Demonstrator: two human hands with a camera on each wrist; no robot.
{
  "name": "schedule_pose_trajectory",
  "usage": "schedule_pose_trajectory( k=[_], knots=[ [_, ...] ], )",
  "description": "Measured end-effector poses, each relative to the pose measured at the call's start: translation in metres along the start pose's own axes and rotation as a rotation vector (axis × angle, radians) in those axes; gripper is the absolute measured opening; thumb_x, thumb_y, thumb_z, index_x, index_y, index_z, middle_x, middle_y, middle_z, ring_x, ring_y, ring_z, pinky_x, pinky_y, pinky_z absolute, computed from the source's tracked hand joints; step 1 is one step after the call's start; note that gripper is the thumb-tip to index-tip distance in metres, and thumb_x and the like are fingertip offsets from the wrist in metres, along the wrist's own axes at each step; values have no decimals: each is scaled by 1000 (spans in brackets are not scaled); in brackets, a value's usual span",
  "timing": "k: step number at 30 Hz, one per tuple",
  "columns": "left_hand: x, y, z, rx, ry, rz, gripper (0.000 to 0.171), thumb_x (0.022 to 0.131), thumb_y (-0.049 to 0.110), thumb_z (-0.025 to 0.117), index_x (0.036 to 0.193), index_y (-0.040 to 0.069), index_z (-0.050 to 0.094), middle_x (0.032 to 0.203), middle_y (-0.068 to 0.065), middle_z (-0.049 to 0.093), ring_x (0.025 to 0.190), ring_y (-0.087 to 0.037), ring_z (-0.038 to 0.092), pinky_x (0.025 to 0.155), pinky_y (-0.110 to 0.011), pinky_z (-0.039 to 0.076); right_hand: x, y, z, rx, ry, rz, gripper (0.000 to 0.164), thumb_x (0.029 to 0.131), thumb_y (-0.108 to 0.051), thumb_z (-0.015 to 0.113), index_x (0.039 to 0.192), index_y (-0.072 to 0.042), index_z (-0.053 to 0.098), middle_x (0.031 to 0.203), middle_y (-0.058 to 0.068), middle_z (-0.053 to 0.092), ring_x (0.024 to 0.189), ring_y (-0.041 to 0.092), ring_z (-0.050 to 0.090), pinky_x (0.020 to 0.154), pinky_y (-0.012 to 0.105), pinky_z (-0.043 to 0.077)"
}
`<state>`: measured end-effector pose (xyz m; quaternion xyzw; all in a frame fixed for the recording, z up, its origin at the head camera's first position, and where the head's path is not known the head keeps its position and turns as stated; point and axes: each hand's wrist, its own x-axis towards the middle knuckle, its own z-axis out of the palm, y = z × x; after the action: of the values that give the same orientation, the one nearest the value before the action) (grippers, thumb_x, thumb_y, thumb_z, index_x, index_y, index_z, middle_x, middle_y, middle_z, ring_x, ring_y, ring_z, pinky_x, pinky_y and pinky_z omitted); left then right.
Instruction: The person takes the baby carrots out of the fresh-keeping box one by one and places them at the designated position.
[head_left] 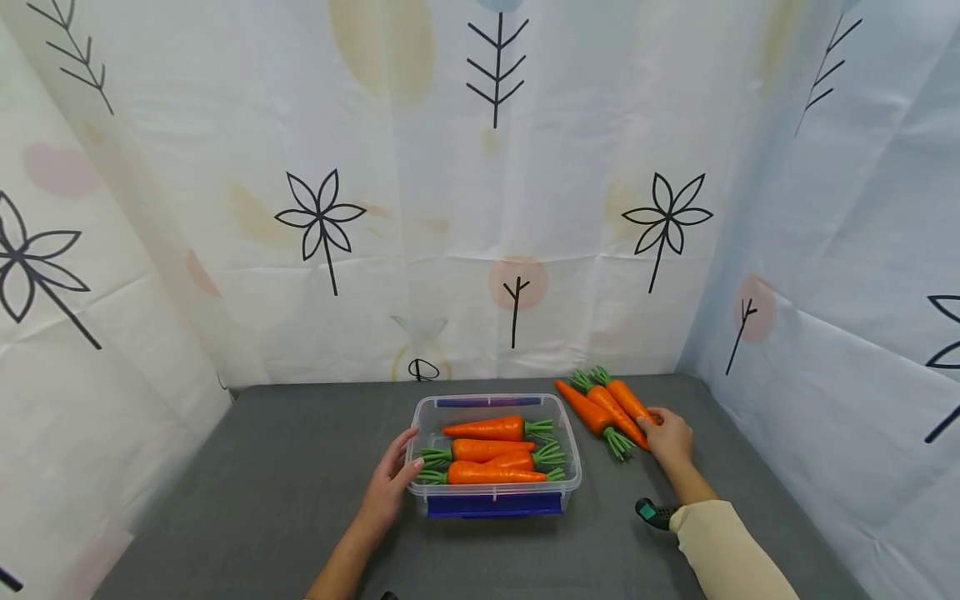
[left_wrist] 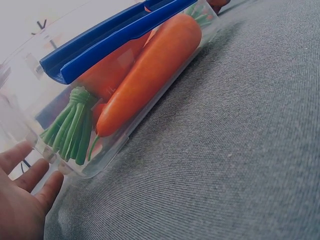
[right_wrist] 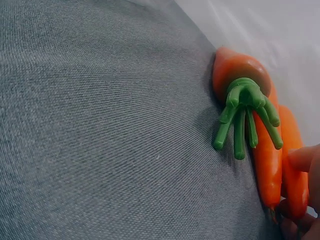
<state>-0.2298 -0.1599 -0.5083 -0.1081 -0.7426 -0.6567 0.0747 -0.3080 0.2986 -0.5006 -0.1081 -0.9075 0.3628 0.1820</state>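
Note:
A clear plastic box (head_left: 570, 467) with blue latches stands on the table, holding several orange toy carrots (head_left: 491, 472) with green tops. My left hand (head_left: 390, 479) rests at the box's left wall, its fingers fairly straight; the left wrist view shows those fingers (left_wrist: 50, 190) beside the box corner. To the right of the box lie three more carrots (head_left: 585, 408), side by side. My right hand (head_left: 671, 437) pinches the rightmost carrot (right_wrist: 295, 175) near its narrow end, thumb on one side and fingers on the other. Part of that hand is cut off in the right wrist view.
The grey cloth-covered table (head_left: 300, 467) extends to both sides of the box. White patterned fabric (head_left: 450, 208) hangs behind it and along the left and right sides. A black wrist device (head_left: 654, 513) sits at the right sleeve.

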Motion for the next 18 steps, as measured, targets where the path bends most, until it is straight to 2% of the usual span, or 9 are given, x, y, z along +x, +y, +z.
schedule_pose_trajectory(
  k=[8,18],
  knots=[
    [0,1,-1,6,-4,-17,49,100,17,52,147,13,39,148,-27,36,129,-45,42,104,-60,32,4,-4,-5,-1,-67,36,33,91,-16,60,113,9,62,106,27,65,99,45,55,88,54,40],
    [-1,1,0,9,-1,-16,48,100,14,51,147,12,39,148,-26,37,129,-44,43,103,-60,33,10,-25,-10,25,-42,37,32,95,-17,58,116,6,63,114,26,62,105,44,54,90,54,41]
  ],
)
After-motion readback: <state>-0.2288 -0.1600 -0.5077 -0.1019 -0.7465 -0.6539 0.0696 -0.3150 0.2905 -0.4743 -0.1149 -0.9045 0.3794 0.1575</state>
